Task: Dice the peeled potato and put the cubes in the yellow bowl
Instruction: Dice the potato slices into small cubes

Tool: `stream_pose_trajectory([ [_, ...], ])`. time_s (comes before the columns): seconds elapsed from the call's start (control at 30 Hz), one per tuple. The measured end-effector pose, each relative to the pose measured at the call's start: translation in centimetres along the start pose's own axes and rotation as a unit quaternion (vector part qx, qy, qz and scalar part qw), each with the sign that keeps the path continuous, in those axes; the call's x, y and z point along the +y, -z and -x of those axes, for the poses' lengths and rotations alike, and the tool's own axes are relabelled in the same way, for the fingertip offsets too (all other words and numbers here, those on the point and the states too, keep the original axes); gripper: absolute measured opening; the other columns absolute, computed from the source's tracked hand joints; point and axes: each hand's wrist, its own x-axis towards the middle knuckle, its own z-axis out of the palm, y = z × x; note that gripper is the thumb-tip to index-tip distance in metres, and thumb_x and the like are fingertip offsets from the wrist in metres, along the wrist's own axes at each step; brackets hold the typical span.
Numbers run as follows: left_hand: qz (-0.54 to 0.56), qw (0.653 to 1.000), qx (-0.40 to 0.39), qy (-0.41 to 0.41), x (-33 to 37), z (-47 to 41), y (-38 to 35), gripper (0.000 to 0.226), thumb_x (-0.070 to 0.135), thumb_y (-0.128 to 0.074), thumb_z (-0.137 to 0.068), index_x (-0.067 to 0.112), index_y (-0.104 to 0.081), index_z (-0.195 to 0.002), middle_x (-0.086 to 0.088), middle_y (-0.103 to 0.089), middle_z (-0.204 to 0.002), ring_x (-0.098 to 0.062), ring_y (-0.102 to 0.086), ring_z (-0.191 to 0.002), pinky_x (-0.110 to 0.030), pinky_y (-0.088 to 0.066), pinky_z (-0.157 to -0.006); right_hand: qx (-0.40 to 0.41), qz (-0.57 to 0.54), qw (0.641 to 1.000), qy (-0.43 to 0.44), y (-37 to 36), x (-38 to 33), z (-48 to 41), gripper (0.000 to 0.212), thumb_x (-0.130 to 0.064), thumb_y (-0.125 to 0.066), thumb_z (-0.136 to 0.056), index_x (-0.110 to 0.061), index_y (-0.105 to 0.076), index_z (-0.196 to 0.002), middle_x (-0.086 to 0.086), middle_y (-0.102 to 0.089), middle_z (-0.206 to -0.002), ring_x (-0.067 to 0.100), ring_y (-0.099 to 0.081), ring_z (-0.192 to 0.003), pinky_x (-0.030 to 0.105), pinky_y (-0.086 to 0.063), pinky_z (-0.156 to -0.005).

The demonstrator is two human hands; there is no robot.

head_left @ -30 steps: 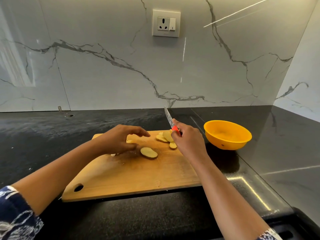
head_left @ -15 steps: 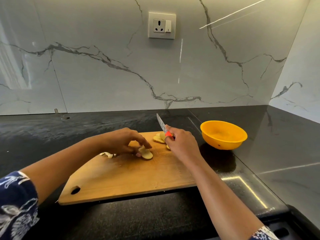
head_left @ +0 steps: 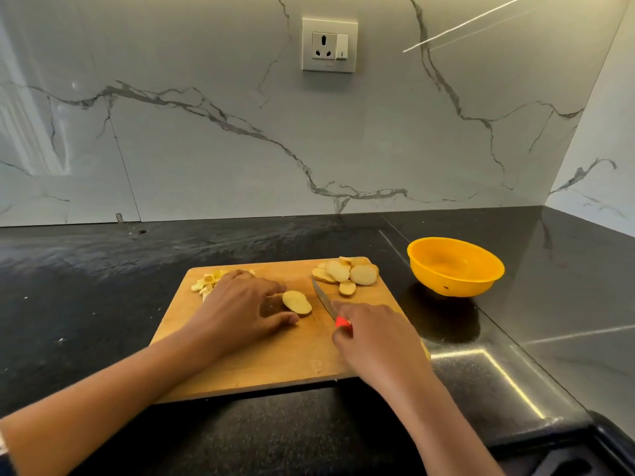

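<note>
Currently steadies one potato slice [head_left: 297,302] near the middle of the wooden cutting board [head_left: 275,365] with the left hand [head_left: 237,310], fingers curved round the slice's left end and thumb at its near edge in a light pinch. Lies flat there, oval, pale yellow on the cut face, with a thin darker rim. Grips a knife [head_left: 324,302] in the right hand [head_left: 374,338], fingers curled fully round the red handle so that only a sliver of red shows. Points the blade away and slightly left, just to the right of the pinched slice; cannot tell whether the edge touches the board. Has a heap of potato rounds [head_left: 347,273] overlapping at the board's far right corner, the same pale flesh, set apart from the pinched one. Has a small cluster of potato cubes [head_left: 206,283] at the board's far left corner, partly hidden behind the left hand. Has the yellow bowl [head_left: 453,286] upright on the black countertop [head_left: 86,286], just beyond the board's right edge and close to the heap of rounds. Behind it all, a white marble-patterned wall with a socket [head_left: 330,44].
</note>
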Motion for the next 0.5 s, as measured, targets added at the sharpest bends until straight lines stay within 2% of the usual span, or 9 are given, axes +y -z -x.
stream_pose_trajectory([
  [0.13, -0.057, 0.998, -0.001, -0.018, -0.1, -0.2, -0.3, 0.102, 0.093, 0.003, -0.057, 0.044, -0.045, -0.133, 0.019, -0.033, -0.148, -0.008, -0.027, -0.137, -0.035, -0.019, -0.112, 0.003, -0.025, 1.000, -0.013, -0.2, 0.7, 1.2, 0.048, -0.037, -0.044, -0.097, -0.038, -0.036, -0.144, -0.010, -0.061, -0.123, 0.014, -0.056, -0.106, 0.029, -0.046, -0.084],
  [0.2, -0.036, 0.999, -0.010, -0.039, 0.0, 0.0, -0.3, 0.090, 0.090, -0.004, -0.062, 0.047, -0.052, -0.126, 0.024, -0.028, -0.148, -0.005, -0.021, -0.138, -0.034, -0.017, -0.111, 0.003, -0.038, 0.999, -0.016, -0.1, 1.0, 1.1, 0.048, -0.037, -0.044, -0.096, -0.038, -0.038, -0.144, -0.012, -0.062, -0.122, 0.012, -0.056, -0.105, 0.028, -0.046, -0.083],
  [0.27, 0.035, 0.997, 0.004, -0.072, 0.0, 0.2, -0.1, 0.080, 0.090, -0.011, -0.066, 0.048, -0.062, -0.113, 0.029, -0.035, -0.140, 0.001, -0.026, -0.133, -0.026, -0.020, -0.105, -0.002, -0.050, 0.999, -0.015, -0.1, 1.1, 0.9, 0.048, -0.038, -0.045, -0.096, -0.038, -0.038, -0.143, -0.012, -0.062, -0.120, 0.010, -0.056, -0.102, 0.026, -0.047, -0.082],
  [0.37, 0.127, 0.980, 0.105, -0.109, -0.9, 0.6, -0.2, 0.059, 0.079, -0.032, -0.079, 0.038, -0.073, -0.089, 0.028, -0.058, -0.116, 0.006, -0.044, -0.114, -0.022, -0.029, -0.096, -0.005, -0.052, 0.999, -0.009, 0.1, 1.0, 1.0, 0.047, -0.037, -0.045, -0.096, -0.038, -0.039, -0.143, -0.011, -0.064, -0.113, 0.011, -0.058, -0.093, 0.027, -0.050, -0.077],
  [0.43, 0.127, 0.979, 0.140, -0.081, -1.2, 0.5, -0.1, 0.057, 0.077, -0.034, -0.080, 0.037, -0.072, -0.095, 0.026, -0.060, -0.113, 0.005, -0.047, -0.110, -0.027, -0.036, -0.094, -0.005, -0.044, 0.999, -0.004, 0.1, 0.9, 1.0, 0.047, -0.037, -0.045, -0.096, -0.039, -0.038, -0.143, -0.011, -0.064, -0.113, 0.010, -0.057, -0.091, 0.026, -0.050, -0.075],
  [0.5, 0.061, 0.994, 0.076, -0.041, -0.8, -0.1, 0.0, 0.072, 0.084, -0.021, -0.074, 0.043, -0.059, -0.119, 0.025, -0.046, -0.132, -0.002, -0.036, -0.127, -0.034, -0.030, -0.102, -0.007, -0.032, 0.999, 0.005, 0.2, 0.9, 0.9, 0.047, -0.037, -0.045, -0.096, -0.039, -0.038, -0.143, -0.011, -0.063, -0.116, 0.009, -0.056, -0.093, 0.023, -0.045, -0.072],
])
